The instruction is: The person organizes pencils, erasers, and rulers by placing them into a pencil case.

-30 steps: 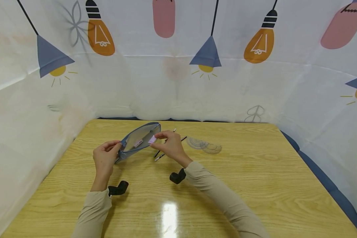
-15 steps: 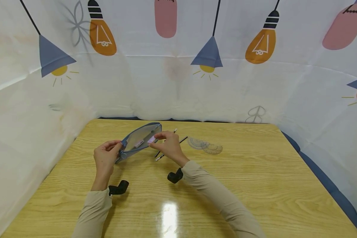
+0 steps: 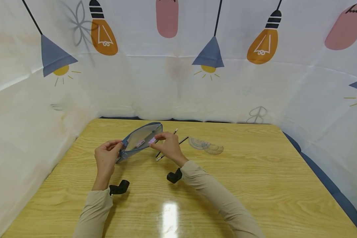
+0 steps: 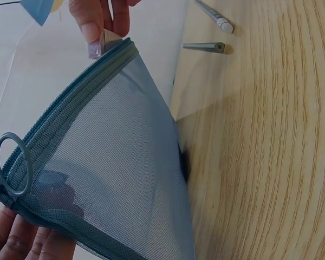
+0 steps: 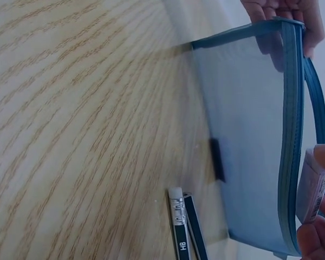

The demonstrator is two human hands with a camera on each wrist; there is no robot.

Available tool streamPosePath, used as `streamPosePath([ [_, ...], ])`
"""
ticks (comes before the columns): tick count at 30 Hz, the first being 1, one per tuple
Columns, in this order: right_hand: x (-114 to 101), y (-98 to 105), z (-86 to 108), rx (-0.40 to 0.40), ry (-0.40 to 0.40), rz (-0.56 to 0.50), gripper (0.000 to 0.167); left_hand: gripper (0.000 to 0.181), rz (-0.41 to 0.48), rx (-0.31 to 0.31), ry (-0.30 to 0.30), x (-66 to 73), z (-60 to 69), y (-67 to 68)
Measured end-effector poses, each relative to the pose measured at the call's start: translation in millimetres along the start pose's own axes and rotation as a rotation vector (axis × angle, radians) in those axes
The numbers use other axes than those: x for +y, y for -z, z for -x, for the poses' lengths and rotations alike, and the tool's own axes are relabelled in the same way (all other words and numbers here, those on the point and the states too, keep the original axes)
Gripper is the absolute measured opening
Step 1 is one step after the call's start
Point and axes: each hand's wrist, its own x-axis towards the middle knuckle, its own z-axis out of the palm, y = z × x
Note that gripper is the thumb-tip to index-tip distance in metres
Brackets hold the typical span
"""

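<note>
a blue mesh pouch (image 4: 114,146) is stretching slantwise above the far half of the table (image 3: 241,172), its long axis running from eight o'clock to two o'clock in the head view, its unzipped mouth gaping upward and towards the person. the left hand (image 3: 105,155) is pinching the eight o'clock end, with the zip ring (image 4: 28,169) hanging just beside it. the right hand (image 3: 171,147) is holding a pale purple eraser (image 5: 312,187) between thumb and fingers, at four o'clock of the mouth. in the right wrist view this eraser is sitting between the two rims, its long axis running from one o'clock to seven o'clock, the front zip edge passing close along its nine o'clock side. a second eraser (image 3: 139,143) is lying inside the pouch, its long axis pointing towards two o'clock

around them, an hb pencil (image 5: 180,227) and a dark pencil (image 5: 195,225) are lying at three o'clock of the pouch, slanting towards one and two o'clock, the right hand hiding their middles. farther out at three o'clock, a clear protractor (image 3: 197,143) and another protractor (image 3: 215,149) are overlapping. a pale printed cloth (image 3: 178,92) is hanging beyond, at twelve o'clock
</note>
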Motion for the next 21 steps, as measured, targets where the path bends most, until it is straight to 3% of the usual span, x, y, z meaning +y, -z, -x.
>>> streamPosePath([
  [6, 0.4, -1.8, -0.6, -0.001, 0.017, 0.010, 0.027, 0.022, 0.006, 0.001, -0.002, 0.7, 0.4, 1.1],
  [21, 0.0, -1.3, -3.2, -0.042, -0.040, 0.073, 0.026, 0.023, 0.015, 0.009, 0.017, 1.6, -0.7, 1.3],
])
